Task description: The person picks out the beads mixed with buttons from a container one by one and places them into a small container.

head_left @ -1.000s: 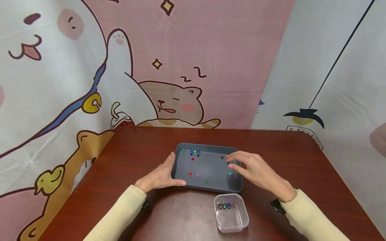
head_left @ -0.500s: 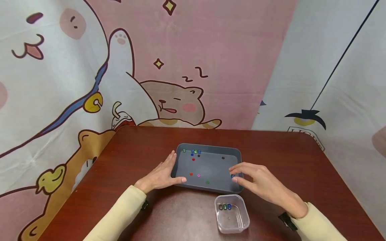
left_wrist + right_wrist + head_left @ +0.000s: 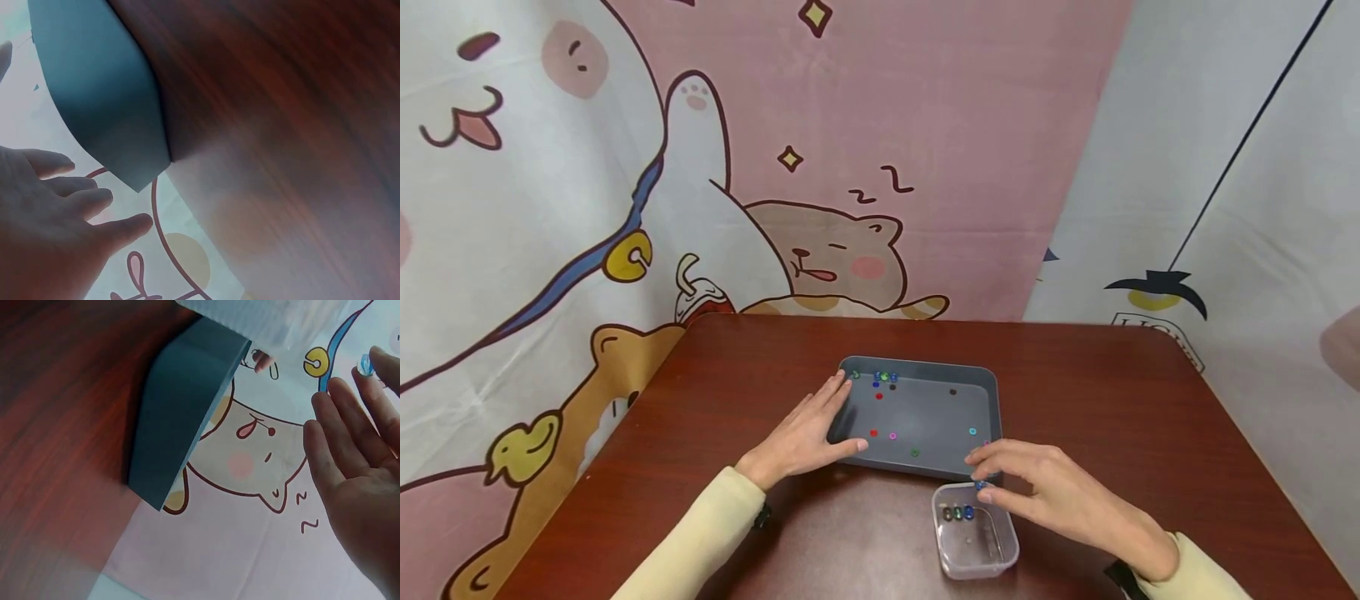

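Note:
My right hand (image 3: pixel 1052 496) pinches a glass marble (image 3: pixel 365 365), clear with a blue swirl, between thumb and index finger. It is over the far right corner of a clear plastic box (image 3: pixel 977 567), and the other fingers stretch out loosely. Inside the box sit several marbles (image 3: pixel 958 512) in a row. Behind it stands a shallow grey tray (image 3: pixel 925 417). My left hand (image 3: pixel 801 437) rests at the tray's left edge with fingers spread, overlapping the rim in the head view. Several marbles (image 3: pixel 884 377) lie along the tray's far left side.
Small coloured rings and beads are scattered in the tray, among them a pink ring (image 3: pixel 892 436), a green one (image 3: pixel 915 453) and a cyan one (image 3: pixel 973 431). The brown wooden table (image 3: pixel 760 358) ends at a cartoon-printed cloth backdrop (image 3: pixel 985 167).
My right hand has carried the blue marble from the tray's right side toward me, to the clear box. My left hand has shifted slightly forward along the tray's left edge.

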A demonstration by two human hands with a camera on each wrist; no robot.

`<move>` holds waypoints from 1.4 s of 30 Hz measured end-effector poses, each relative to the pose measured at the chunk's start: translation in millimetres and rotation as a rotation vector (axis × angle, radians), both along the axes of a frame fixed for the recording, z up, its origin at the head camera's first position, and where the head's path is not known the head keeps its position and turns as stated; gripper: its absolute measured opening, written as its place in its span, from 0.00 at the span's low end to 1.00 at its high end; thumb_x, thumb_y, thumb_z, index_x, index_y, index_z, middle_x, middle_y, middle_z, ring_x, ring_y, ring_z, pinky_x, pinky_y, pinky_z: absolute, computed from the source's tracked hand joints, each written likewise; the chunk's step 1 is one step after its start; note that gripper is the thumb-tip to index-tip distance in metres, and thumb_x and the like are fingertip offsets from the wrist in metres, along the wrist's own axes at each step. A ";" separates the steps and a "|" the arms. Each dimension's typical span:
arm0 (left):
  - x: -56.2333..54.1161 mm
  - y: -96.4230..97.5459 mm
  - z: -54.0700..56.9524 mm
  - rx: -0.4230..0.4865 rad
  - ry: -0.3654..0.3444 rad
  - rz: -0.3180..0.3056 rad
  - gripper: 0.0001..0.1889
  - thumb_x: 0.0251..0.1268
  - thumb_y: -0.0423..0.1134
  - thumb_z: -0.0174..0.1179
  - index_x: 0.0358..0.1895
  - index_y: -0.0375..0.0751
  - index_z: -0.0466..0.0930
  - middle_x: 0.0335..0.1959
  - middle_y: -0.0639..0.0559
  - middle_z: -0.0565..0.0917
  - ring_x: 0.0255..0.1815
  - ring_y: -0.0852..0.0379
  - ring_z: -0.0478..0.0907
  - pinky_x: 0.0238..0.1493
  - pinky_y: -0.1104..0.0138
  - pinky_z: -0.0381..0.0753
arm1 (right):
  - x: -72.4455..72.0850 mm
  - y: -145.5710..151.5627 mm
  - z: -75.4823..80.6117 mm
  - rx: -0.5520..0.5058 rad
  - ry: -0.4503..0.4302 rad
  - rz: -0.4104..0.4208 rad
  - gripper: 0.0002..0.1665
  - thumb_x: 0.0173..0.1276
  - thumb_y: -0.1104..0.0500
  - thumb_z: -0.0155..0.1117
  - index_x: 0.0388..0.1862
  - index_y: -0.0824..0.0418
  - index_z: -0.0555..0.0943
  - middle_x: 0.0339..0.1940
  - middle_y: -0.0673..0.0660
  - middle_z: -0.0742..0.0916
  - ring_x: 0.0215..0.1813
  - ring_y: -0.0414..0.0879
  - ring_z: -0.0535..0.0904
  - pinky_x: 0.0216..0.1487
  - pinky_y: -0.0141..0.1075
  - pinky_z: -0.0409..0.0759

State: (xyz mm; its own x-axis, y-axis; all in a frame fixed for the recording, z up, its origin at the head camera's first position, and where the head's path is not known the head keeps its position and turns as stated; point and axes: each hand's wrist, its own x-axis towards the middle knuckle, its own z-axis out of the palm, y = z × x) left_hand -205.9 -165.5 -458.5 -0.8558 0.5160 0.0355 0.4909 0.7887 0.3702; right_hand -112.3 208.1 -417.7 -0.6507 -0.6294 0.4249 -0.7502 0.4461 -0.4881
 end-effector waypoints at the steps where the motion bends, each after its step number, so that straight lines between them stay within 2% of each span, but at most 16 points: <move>1: 1.1 0.3 0.5 -0.001 0.007 -0.004 0.55 0.66 0.73 0.58 0.83 0.39 0.52 0.86 0.46 0.47 0.85 0.48 0.47 0.79 0.44 0.54 | 1.3 -0.2 -1.5 0.005 0.016 0.011 0.12 0.69 0.57 0.75 0.48 0.44 0.86 0.55 0.45 0.87 0.57 0.44 0.85 0.50 0.28 0.82; 5: 5.7 2.3 2.8 0.005 0.037 -0.022 0.51 0.67 0.70 0.60 0.83 0.41 0.56 0.85 0.48 0.50 0.84 0.50 0.50 0.79 0.47 0.55 | 5.7 -2.0 -6.9 0.038 0.094 0.049 0.11 0.68 0.54 0.76 0.47 0.43 0.86 0.56 0.46 0.87 0.58 0.44 0.85 0.58 0.22 0.75; 10: 11.1 5.5 5.2 0.046 0.092 -0.053 0.47 0.67 0.65 0.63 0.81 0.42 0.61 0.83 0.48 0.57 0.82 0.49 0.57 0.78 0.47 0.57 | 9.4 -4.2 -12.4 0.093 0.186 0.092 0.10 0.67 0.51 0.76 0.45 0.44 0.86 0.58 0.47 0.87 0.59 0.45 0.83 0.63 0.24 0.73; 15: 14.1 6.1 5.8 0.056 0.142 -0.052 0.45 0.67 0.65 0.63 0.80 0.43 0.64 0.82 0.50 0.61 0.81 0.50 0.59 0.77 0.47 0.60 | 11.0 -6.7 -16.6 0.134 0.204 0.094 0.12 0.62 0.51 0.80 0.42 0.43 0.85 0.58 0.45 0.86 0.63 0.46 0.81 0.63 0.30 0.76; 19: 14.1 4.2 4.7 0.075 0.166 -0.045 0.42 0.68 0.63 0.63 0.78 0.43 0.68 0.81 0.52 0.63 0.80 0.50 0.61 0.76 0.47 0.63 | 10.9 -7.5 -21.6 0.146 0.232 0.085 0.12 0.62 0.49 0.80 0.40 0.42 0.84 0.58 0.44 0.86 0.64 0.46 0.81 0.68 0.24 0.66; 22: 12.9 3.0 3.2 0.094 0.178 -0.034 0.39 0.68 0.61 0.65 0.77 0.43 0.70 0.81 0.52 0.64 0.80 0.49 0.62 0.74 0.46 0.65 | 10.7 -7.3 -23.9 0.151 0.253 0.085 0.11 0.63 0.47 0.78 0.40 0.43 0.84 0.58 0.45 0.85 0.64 0.47 0.80 0.69 0.24 0.64; 27: 10.8 2.0 2.6 0.143 0.191 -0.013 0.36 0.68 0.54 0.68 0.74 0.42 0.73 0.79 0.51 0.67 0.77 0.46 0.67 0.71 0.44 0.70 | 12.8 -6.4 -23.0 0.173 0.220 0.055 0.13 0.64 0.45 0.78 0.45 0.43 0.86 0.60 0.43 0.85 0.65 0.46 0.79 0.63 0.35 0.77; 30: 7.8 1.1 2.2 0.168 0.207 -0.002 0.34 0.68 0.51 0.69 0.73 0.41 0.74 0.77 0.50 0.70 0.75 0.47 0.70 0.69 0.45 0.72 | 15.2 -4.0 -20.5 0.180 0.173 0.026 0.17 0.65 0.44 0.77 0.51 0.44 0.87 0.62 0.43 0.84 0.65 0.44 0.79 0.56 0.47 0.83; 39: -6.3 2.1 4.2 0.233 0.237 0.037 0.31 0.67 0.45 0.71 0.70 0.40 0.77 0.72 0.50 0.75 0.70 0.50 0.75 0.67 0.50 0.75 | 22.2 11.3 -17.9 0.211 -0.016 -0.157 0.28 0.66 0.40 0.74 0.64 0.40 0.83 0.69 0.38 0.80 0.69 0.42 0.77 0.56 0.57 0.82; 42: -12.4 6.4 6.2 0.228 0.247 0.033 0.30 0.66 0.44 0.72 0.69 0.40 0.78 0.70 0.48 0.76 0.69 0.49 0.75 0.67 0.50 0.76 | 20.4 15.6 -20.0 0.201 -0.037 -0.203 0.31 0.66 0.41 0.75 0.67 0.39 0.81 0.71 0.39 0.78 0.70 0.43 0.76 0.58 0.59 0.81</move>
